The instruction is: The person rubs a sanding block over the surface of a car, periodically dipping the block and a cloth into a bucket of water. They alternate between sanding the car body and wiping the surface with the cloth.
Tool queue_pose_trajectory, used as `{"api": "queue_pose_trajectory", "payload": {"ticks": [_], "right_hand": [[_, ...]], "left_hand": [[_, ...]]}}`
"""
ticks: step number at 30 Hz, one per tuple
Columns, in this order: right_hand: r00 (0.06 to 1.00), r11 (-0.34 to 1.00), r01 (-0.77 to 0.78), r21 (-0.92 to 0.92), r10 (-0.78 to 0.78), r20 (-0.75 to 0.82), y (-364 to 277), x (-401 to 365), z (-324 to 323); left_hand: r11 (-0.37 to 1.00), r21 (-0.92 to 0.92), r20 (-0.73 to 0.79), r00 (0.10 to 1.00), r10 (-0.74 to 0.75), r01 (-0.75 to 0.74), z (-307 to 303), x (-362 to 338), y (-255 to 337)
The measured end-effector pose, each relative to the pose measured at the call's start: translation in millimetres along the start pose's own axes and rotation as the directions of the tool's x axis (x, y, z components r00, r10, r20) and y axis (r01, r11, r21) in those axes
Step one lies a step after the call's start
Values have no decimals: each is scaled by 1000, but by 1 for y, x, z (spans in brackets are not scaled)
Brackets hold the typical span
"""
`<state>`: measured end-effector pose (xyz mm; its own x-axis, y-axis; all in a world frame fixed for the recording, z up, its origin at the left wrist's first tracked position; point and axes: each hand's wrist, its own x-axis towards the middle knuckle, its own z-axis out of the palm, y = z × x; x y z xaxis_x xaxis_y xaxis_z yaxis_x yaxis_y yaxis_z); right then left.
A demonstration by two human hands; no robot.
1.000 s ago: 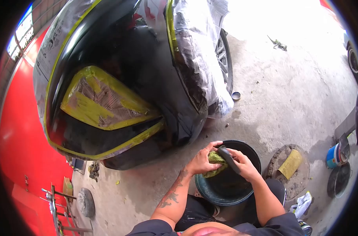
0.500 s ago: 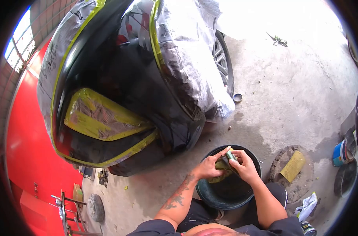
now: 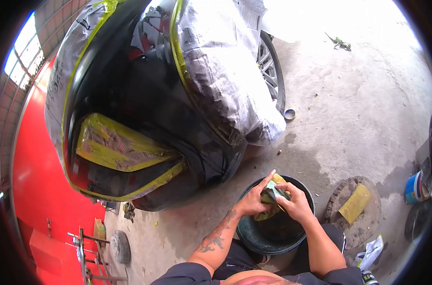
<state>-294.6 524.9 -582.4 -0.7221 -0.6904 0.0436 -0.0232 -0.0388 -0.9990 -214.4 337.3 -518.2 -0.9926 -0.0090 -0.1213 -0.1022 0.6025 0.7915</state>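
Both of my hands meet over a dark round basin (image 3: 246, 237) that stands between my knees. My left hand (image 3: 254, 199) is closed around a crumpled olive-yellow cloth or sheet (image 3: 266, 212), its index finger pointing upward. The fingers of my right hand (image 3: 296, 202) pinch a thin, dark and pale-green sheet (image 3: 273, 188), which looks like sandpaper. A yellow piece (image 3: 278, 178) shows behind it at the fingertips. Where one piece ends and another begins is partly hidden by my fingers. The basin's inside looks dark and wet.
Ahead on the left is a black car body panel (image 3: 125, 90), bordered by yellow tape and white masking sheets (image 3: 216, 61). A yellow sheet (image 3: 354, 204) lies on a round slab (image 3: 337, 209) at right. Beyond it are a blue-white can (image 3: 412, 187) and a tape roll (image 3: 290, 114).
The green piece between my hands has turned from a narrow rolled-looking edge to a wider pale face. More yellow shows behind it. My view has shifted slightly; both hands stay over the basin.
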Motion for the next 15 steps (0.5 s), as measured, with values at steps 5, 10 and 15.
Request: {"api": "queue_pose_trajectory", "payload": {"ticks": [5, 10, 15], "right_hand": [[995, 947, 100, -306, -98, 23, 13, -1, -1], [987, 968, -3, -250, 43, 154, -11, -3, -9], [978, 963, -75, -259, 121, 170, -10, -3, -10]], "left_hand": [[994, -96, 64, 997, -51, 57, -2, -2, -6], [999, -34, 119, 992, -30, 34, -1, -8, -18], [993, 41, 185, 976, -114, 108, -7, -7, -7]]}}
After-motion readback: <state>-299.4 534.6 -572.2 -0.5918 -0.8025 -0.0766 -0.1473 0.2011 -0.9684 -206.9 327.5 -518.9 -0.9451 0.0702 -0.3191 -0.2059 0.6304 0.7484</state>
